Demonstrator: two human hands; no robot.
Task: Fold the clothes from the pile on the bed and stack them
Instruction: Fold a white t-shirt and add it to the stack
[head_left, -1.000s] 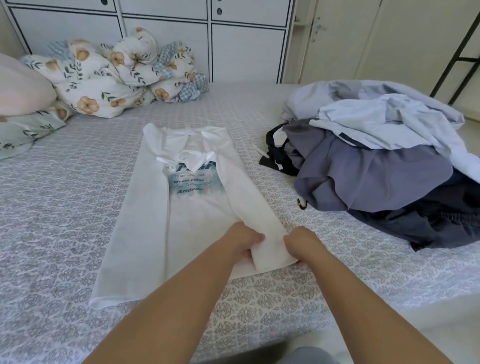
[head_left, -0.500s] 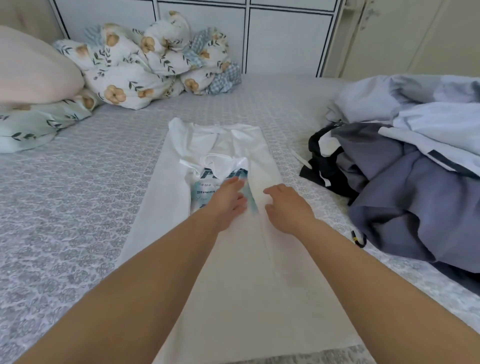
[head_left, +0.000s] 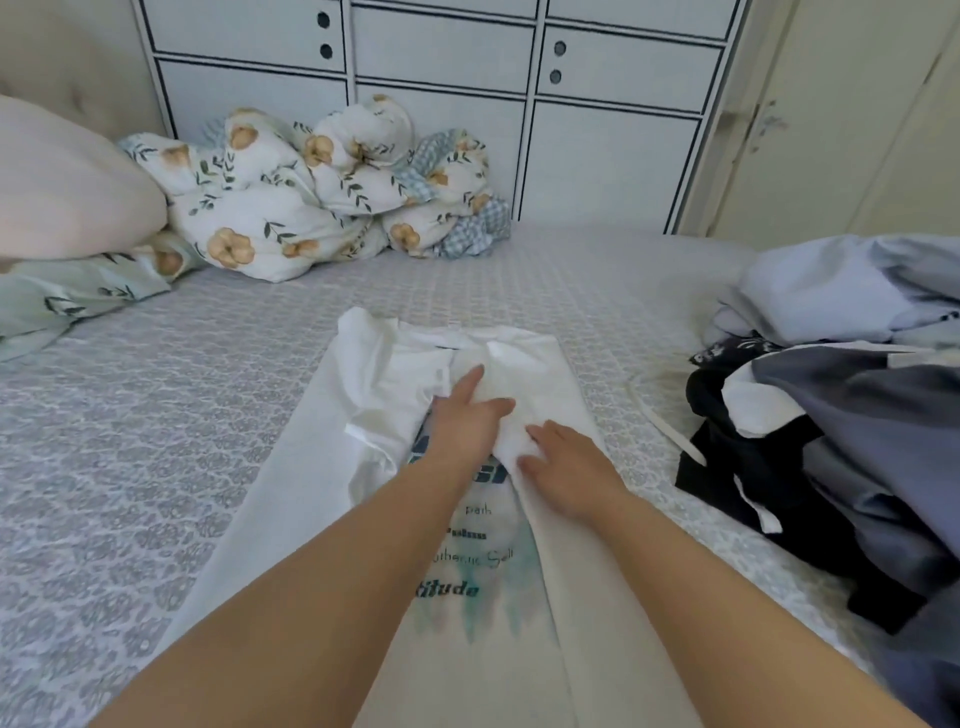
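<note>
Head view. A white T-shirt (head_left: 374, 467) lay lengthwise on the patterned bed (head_left: 130, 467), both side panels turned in over the printed front. A second before, both hands had been at the shirt's near hem; by now they had travelled far up to the sleeve area below the collar. The left hand (head_left: 467, 421) lay flat, fingers straight, pressing the cloth where the panels met. The right hand (head_left: 563, 467) rested on the right panel, fingers relaxed and gripping nothing, though its fingertips were partly lost in white folds. The move read as smoothing the long folds, so the cross fold was probably next. The unfolded pile (head_left: 841, 415) sat at the right, near the shirt but apart from it. No folded stack was in view.
</note>
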